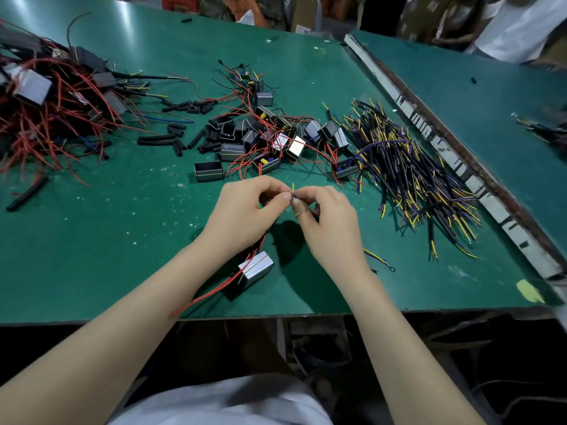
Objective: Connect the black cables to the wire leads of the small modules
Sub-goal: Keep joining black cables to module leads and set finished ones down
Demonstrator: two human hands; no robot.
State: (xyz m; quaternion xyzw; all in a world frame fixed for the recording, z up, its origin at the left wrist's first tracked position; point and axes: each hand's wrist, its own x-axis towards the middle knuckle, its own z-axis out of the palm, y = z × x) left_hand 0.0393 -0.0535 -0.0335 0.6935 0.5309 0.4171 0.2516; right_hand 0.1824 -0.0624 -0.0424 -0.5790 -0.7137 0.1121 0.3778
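White cloth, likely the person's clothing (233, 403), fills the bottom of the view, and both forearms reach from it over the near edge of the green surface (92, 240). Just inside that edge a small silver module (256, 269) lies under the left wrist, its red leads (214, 291) trailing toward the edge; other wires run up from it toward the hands, probably so the joint can be worked in the air while the module's weight rests on the surface. The left hand (242, 210) pinches wire ends between thumb and forefinger, and the right hand (328, 222) pinches them from the other side, fingertips nearly touching; a short yellow wire end (293, 187) sticks up between them. Each grip is clamped on wire, seemingly twisting a lead and a cable (314, 211) together, though the joint itself is too small to make out. A heap of black cables (408, 176) lies toward the right edge, within easy reach. More modules and cases (267, 139) sit mid-surface, and a red-wired pile (46, 102) fills the far left corner
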